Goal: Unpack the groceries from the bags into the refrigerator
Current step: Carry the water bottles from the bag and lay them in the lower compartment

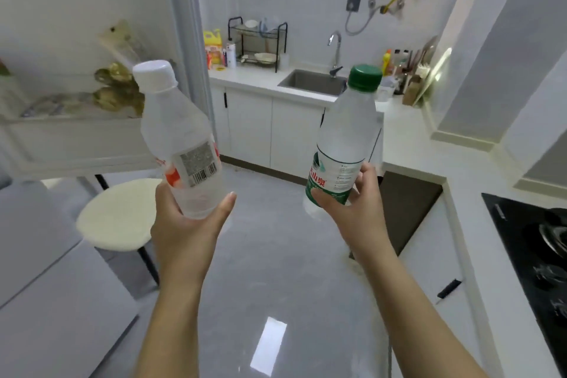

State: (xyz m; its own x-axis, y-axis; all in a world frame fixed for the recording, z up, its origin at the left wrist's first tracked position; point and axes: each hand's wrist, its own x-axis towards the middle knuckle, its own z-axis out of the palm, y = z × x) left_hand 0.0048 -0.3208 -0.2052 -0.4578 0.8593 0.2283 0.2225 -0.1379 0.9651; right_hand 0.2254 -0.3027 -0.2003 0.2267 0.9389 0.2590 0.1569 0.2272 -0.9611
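**Two bottles carried, one in each hand**

At the left stands a stool [113, 218]. Our left hand [187, 221] curls round the base of the white-capped bottle [175, 138], thumb on one side and fingers behind, with its top tilted leftward. Our right hand [356, 209] wraps the labelled lower part of the green-capped bottle [343, 138], held near upright. We judge these low grips leave the necks free for shelving. Both bottles hang above the floor, well apart, with the sink [313, 81] behind. No bags show, and we cannot pick out the refrigerator for sure.
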